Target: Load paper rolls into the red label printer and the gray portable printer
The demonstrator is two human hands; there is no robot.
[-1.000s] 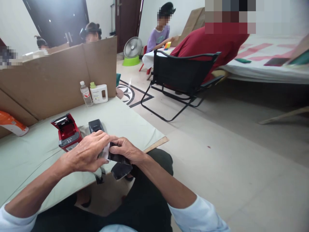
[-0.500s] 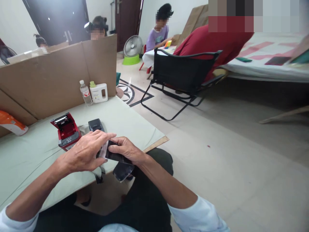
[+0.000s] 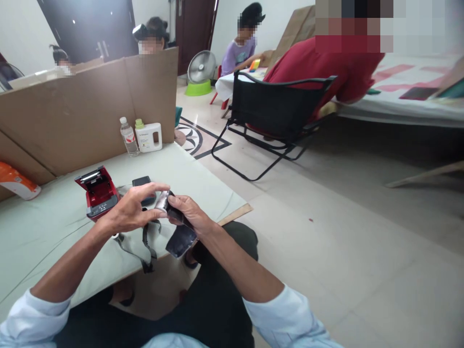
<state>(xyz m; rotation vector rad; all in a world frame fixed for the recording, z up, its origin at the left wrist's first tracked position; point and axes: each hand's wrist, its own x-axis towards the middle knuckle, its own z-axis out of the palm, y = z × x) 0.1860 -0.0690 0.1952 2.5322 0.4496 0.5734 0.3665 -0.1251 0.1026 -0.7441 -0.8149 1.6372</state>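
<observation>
The person sits at the near edge of a low table covered in smooth pale green sheet [image 3: 43,227], and both hands meet just above that edge. The right hand [image 3: 188,215] is closed around a flat, glossy black rectangular device [image 3: 180,239], which tilts down past the table edge toward the lap. The left hand [image 3: 132,210] is half open, its thumb and fingertips pinching the small greyish end at the top of the device; a dark fabric strap [image 3: 145,246] hangs in a loop below it, onto the sheet. Just behind the hands on the table stand a boxy red plastic printer with its lid raised [image 3: 96,193] and a small black rounded block [image 3: 143,186]. At the table's far end, against a brown cardboard wall [image 3: 90,111], stand a clear plastic bottle [image 3: 127,137] and a white jug with a green cap [image 3: 148,137].
</observation>
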